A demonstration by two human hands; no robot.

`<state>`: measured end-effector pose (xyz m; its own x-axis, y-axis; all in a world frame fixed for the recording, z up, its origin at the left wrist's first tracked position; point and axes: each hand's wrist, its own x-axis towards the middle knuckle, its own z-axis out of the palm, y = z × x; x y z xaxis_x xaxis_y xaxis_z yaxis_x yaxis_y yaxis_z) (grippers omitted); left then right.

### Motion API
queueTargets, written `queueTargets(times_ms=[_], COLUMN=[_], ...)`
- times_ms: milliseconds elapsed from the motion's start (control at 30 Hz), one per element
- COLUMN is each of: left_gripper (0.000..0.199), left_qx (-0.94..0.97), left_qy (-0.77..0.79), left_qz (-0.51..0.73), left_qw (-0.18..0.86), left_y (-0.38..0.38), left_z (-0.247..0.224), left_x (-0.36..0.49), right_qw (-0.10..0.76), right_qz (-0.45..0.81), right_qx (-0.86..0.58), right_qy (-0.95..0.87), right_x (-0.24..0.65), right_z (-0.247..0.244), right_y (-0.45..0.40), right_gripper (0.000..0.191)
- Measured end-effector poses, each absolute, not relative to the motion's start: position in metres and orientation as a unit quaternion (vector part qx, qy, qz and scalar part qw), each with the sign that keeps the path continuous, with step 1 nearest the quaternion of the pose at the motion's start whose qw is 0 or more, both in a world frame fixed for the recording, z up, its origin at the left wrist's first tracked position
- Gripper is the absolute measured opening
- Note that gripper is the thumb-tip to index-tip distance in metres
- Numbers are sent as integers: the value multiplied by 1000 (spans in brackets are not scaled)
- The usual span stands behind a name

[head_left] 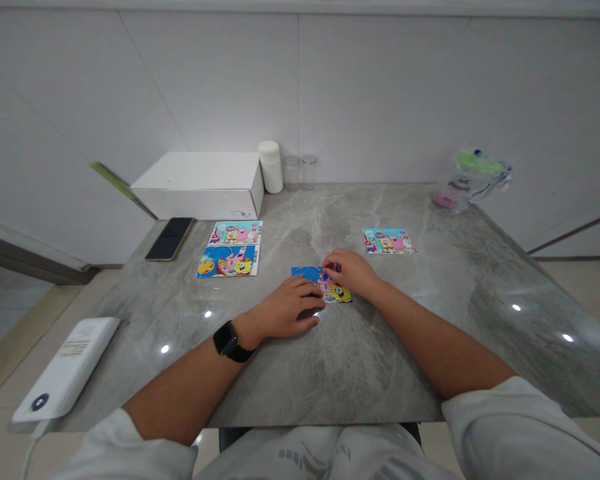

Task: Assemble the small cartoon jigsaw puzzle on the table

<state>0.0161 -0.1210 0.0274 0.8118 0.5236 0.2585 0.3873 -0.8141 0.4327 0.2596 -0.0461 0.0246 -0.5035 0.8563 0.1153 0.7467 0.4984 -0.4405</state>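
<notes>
On the grey marbled table, a small blue picture puzzle or card [339, 292] with pink and yellow cartoon figures lies between my hands. My left hand [291, 308], with a black watch at its wrist, rests flat with fingers spread over the card's left side. My right hand [353, 270] has its fingers pinched together at the card's upper edge; what they hold, if anything, is too small to tell. Farther right lies a light blue cartoon card [390, 241]. To the left is a printed sheet [230, 261] with two cartoon pictures, one above the other.
A dark phone [171, 239] lies left of the sheet. Behind stand a white box [200, 187], a white bottle [271, 168] and two clear jars [308, 173]. A plastic bag [473, 180] sits back right, and a white power bank [70, 367] with a cable front left.
</notes>
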Motion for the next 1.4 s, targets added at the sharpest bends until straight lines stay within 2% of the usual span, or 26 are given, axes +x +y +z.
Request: queueTargets(times_ms=[400, 1000, 1400], left_gripper=[31, 41, 42], left_qx=[935, 934, 933], left_qy=[244, 248, 248], left_qz=[183, 182, 186], left_qw=[181, 183, 183], left_y=[-121, -123, -123], left_z=[25, 26, 24], left_x=[16, 20, 18], right_qw=[123, 128, 104], right_qz=[174, 195, 212], right_qx=[-436, -488, -422], right_qy=[-874, -841, -875], right_x=[261, 240, 252], right_z=[20, 24, 30], right_y=[-48, -52, -45], right_gripper=[28, 20, 23])
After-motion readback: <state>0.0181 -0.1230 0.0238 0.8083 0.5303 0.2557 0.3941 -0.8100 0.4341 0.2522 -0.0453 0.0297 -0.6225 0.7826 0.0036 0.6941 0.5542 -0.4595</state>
